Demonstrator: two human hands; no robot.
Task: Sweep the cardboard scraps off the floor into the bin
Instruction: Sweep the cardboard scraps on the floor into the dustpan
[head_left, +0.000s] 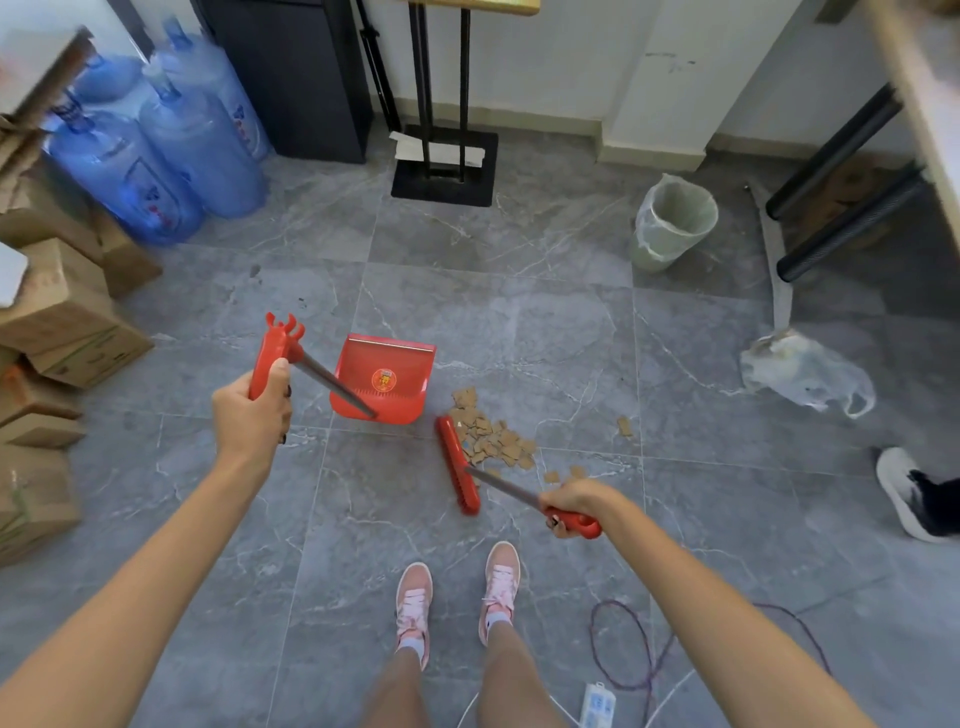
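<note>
Now, the scraps: small brown cardboard bits in a pile on the grey floor, touching the right side of my brush. A few lie apart, further right.
How they will feel, I think: very light and stiff — they should slide easily, but a hard push may make them jump away.
Left hand: fingers wrapped tight on the red grip of the dustpan stick. The pan sits on the floor just left of the pile.
Right hand: closed round the red end of the brush stick — a good place to hold.
Bin: well apart from the pile, up and to the right, with a bag inside.
Room: bare floor lies between the pile and the bin.
Watch out: boxes on the left, a plastic bag on the right, a cord by my feet, someone's shoe at the right edge.
</note>
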